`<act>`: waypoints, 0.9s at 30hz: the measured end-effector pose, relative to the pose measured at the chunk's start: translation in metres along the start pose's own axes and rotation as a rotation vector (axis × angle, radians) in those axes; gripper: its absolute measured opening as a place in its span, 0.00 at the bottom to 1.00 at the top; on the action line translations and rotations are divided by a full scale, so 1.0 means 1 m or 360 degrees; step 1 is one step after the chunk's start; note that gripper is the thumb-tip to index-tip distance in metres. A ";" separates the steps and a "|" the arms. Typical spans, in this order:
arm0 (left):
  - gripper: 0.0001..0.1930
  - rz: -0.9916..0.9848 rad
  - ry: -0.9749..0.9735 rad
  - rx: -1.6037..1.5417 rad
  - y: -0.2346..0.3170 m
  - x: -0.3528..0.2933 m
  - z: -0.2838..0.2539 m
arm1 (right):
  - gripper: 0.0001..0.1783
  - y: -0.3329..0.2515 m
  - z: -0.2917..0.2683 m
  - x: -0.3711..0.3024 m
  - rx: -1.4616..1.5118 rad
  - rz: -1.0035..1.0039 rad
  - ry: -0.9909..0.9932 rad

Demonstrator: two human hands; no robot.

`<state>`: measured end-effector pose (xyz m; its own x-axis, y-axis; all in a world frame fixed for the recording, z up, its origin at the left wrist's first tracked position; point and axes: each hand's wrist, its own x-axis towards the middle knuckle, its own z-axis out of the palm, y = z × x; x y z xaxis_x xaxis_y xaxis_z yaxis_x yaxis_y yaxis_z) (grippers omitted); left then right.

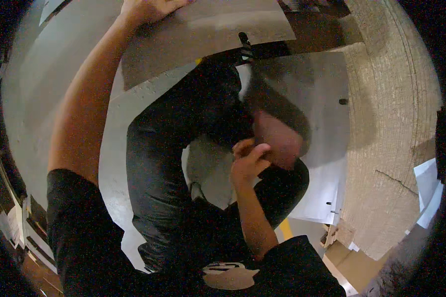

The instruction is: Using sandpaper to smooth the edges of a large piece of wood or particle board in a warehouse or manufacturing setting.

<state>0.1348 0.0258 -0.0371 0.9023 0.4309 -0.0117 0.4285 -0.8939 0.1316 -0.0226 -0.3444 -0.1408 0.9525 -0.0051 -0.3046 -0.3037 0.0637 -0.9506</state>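
Wears a black shirt and sits or crouches with dark trouser legs folded inward. Stretches the left arm upward and lays the left hand on or just over a brown-grey sheet, with one digit pointing right; cannot tell how far open or whether closed on anything, given the cut at the upper edge. Brings the right hand near the middle, fingers part curled and thumb raised, right at the lower left side of a blurred reddish thing; cannot tell whether gripping or merely overlapping it in view. Places that reddish thing right of centre, just above the bent right knee. Has a pale panel with small dark slots beyond, to the right, then a beige, wood-grained board and bluish-white papers near the far rim.
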 end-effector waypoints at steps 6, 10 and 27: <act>0.46 -0.0002 0.0017 0.0011 -0.005 -0.002 -0.007 | 0.28 -0.079 0.050 0.098 -0.0424 -0.1000 0.0038; 0.46 0.0108 0.0103 -0.0138 -0.006 -0.009 -0.006 | 0.14 -0.082 0.075 0.147 -0.1660 -0.1863 -0.0023; 0.47 0.0105 0.0145 -0.0118 -0.006 -0.006 -0.001 | 0.43 -0.028 0.076 0.178 -0.2088 -0.1761 -0.0299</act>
<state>0.1268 0.0289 -0.0370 0.9192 0.3837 0.0889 0.3606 -0.9106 0.2019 0.1576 -0.2712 -0.1642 0.6671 0.6317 0.3950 0.7207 -0.6815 -0.1273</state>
